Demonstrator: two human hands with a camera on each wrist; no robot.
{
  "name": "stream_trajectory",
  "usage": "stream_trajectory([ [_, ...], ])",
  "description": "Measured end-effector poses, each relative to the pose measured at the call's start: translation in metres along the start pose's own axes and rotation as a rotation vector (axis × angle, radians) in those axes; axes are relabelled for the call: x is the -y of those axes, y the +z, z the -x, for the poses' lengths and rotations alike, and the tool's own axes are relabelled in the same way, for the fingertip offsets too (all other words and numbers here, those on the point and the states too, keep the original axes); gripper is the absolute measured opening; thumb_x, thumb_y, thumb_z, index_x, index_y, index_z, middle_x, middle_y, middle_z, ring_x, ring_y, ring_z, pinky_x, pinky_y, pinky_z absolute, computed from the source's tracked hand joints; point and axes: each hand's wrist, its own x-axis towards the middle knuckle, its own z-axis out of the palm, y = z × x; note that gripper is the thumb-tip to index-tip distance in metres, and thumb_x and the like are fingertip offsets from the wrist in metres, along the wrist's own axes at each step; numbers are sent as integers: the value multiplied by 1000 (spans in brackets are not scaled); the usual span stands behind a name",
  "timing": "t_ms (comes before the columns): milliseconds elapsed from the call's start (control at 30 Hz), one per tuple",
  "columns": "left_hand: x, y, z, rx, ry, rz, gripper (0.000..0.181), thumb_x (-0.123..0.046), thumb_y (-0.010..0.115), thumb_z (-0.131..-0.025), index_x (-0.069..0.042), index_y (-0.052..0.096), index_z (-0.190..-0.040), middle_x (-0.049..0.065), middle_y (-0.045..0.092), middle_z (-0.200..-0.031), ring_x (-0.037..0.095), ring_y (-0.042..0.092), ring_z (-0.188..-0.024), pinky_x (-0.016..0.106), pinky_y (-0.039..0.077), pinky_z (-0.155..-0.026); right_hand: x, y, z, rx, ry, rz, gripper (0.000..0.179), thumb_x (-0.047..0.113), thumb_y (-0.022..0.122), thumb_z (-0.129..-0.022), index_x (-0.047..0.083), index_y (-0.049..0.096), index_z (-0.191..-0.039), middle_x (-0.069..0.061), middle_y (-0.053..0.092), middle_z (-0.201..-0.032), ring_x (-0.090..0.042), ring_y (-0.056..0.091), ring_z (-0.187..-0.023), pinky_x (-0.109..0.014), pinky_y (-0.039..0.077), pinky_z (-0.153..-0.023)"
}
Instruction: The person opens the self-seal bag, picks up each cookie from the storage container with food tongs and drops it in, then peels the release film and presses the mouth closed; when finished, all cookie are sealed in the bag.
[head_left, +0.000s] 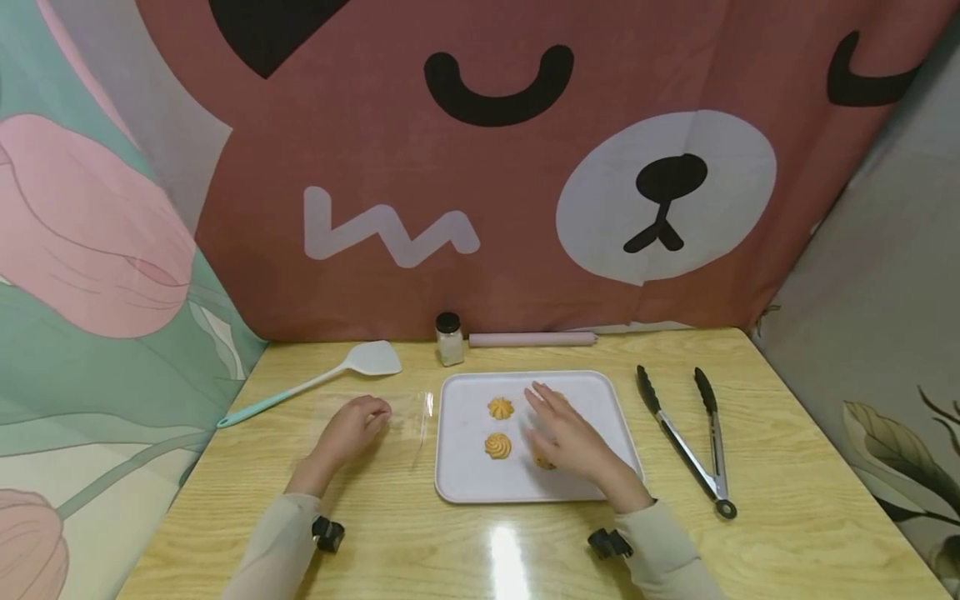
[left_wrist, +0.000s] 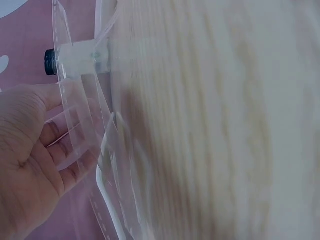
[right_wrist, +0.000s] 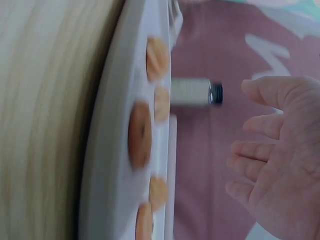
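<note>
A reddish-brown cloth backdrop with soft folds (head_left: 517, 183) is hanging behind a yellowish wood-grain worktop (head_left: 795, 500) and is showing a large printed bear face: a black curved eye (head_left: 498, 110), a pale zigzag line (head_left: 382, 217) and a whitish oval muzzle (head_left: 600, 200). On the left, a green panel (head_left: 127, 375) is displaying big pink flowers (head_left: 97, 225). On the right, a pale grey panel (head_left: 885, 275) is bearing olive-toned printed leaves (head_left: 892, 437). A bright white reflection (head_left: 508, 554) is gleaming on the worktop's near part.

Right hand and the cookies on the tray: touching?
Apart. The right wrist view shows it: a plain gap separates the right hand from the cookies below it.
</note>
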Motion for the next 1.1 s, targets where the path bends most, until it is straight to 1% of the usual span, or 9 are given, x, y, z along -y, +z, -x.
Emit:
stream_trajectory([
  [100,1,1,0,-12,1,5,4,-6,66,-88,-7,69,-87,3,65,-88,25,62,-87,44,50,-79,-15,-9,9,-43,65,-14,60,21,60,-93,2,36,-145,-21,30,-149,-38,31,-135,-54,34,-104],
  [167,2,1,-1,-15,-2,11,4,-7,65,-89,-6,69,-88,4,65,-89,25,62,-88,43,50,-79,-25,-13,14,-82,90,-17,59,21,60,-93,0,37,-143,-22,31,-148,-39,32,-134,-54,35,-103],
  [367,1,1,0,-1,-16,11,5,-8,65,-89,-6,70,-90,4,66,-92,25,62,-91,43,50,-81,-56,-25,31,-188,194,14,57,17,61,-92,-7,39,-139,-29,32,-143,-46,30,-131,-59,30,-103],
  [500,-1,-1,-1,14,-26,7,6,-8,65,-89,-7,70,-92,3,66,-94,25,62,-93,43,50,-81,-74,-38,46,-234,275,27,55,17,59,-93,-8,39,-138,-32,32,-140,-49,29,-128,-64,31,-99],
  [600,-2,-5,-3,5,-26,-3,6,-8,65,-89,-7,70,-92,3,65,-95,26,62,-93,44,50,-80,-85,-50,57,-247,326,21,54,19,56,-95,-9,38,-138,-34,32,-138,-50,30,-125,-66,34,-94],
  [733,-2,-7,-3,-5,-18,-19,6,-7,67,-88,-7,71,-91,4,65,-93,27,62,-90,45,51,-79,-97,-61,69,-269,384,53,56,24,54,-96,-10,37,-137,-36,33,-135,-52,32,-120,-68,35,-89],
  [900,-4,-5,-2,21,-9,-19,6,-9,67,-88,-5,71,-91,5,65,-92,27,62,-90,44,51,-80,-109,-72,85,-308,489,98,66,33,59,-94,-13,36,-136,-38,33,-129,-55,32,-115,-68,37,-82],
  [1000,-5,-3,-3,28,-13,-15,7,-10,66,-88,-5,71,-91,5,65,-93,27,62,-91,44,50,-82,-114,-79,92,-291,574,106,76,39,60,-92,-15,32,-137,-41,31,-128,-58,29,-115,-68,36,-81],
  [1100,-5,-3,-3,5,-11,-18,6,-9,67,-88,-6,71,-90,5,66,-92,27,62,-90,44,50,-82,-120,-84,96,-245,647,94,84,48,56,-92,-17,27,-138,-45,26,-129,-61,25,-117,-70,35,-82],
])
